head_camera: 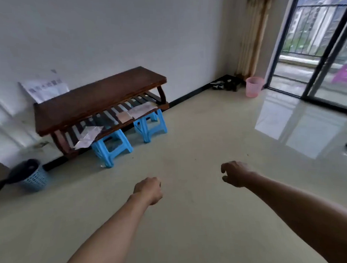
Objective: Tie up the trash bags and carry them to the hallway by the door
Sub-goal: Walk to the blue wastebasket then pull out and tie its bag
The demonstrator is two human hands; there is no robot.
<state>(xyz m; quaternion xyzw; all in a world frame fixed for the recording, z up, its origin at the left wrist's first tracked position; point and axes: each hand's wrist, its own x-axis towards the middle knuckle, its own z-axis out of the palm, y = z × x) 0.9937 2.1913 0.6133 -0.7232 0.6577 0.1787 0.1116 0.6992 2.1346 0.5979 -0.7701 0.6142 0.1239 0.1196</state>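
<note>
1. Progress is judged to be at the very start: no bag is seen tied and none is being carried, so all the tying and the carrying to the hallway are left.
2. The black trash bag (22, 172) is found in the blue basket (35, 181) at the far left, by the wall. Its mouth is loose and a flap is draped over the rim. It is well apart from both hands.
3. A pink basket (254, 86) is seen in the far corner, just beside the sliding glass door (323, 47). Whether it is lined cannot be told.
4. The left hand (149, 189) is held out with its fingers curled under, and nothing is gripped. The right hand (236, 175) is held out with its fingers loosely bent and hanging, thumb apart, and nothing is gripped.
5. The bag is judged to be thin, limp film. Both baskets are round, tapered and made of rigid plastic lattice. The floor (191, 219) is pale, glossy tile in which the daylight is mirrored.
6. A dark wooden bench (100, 94) with a slatted lower shelf is set against the wall, and two blue plastic stools (112, 147) are tucked partly under it.
</note>
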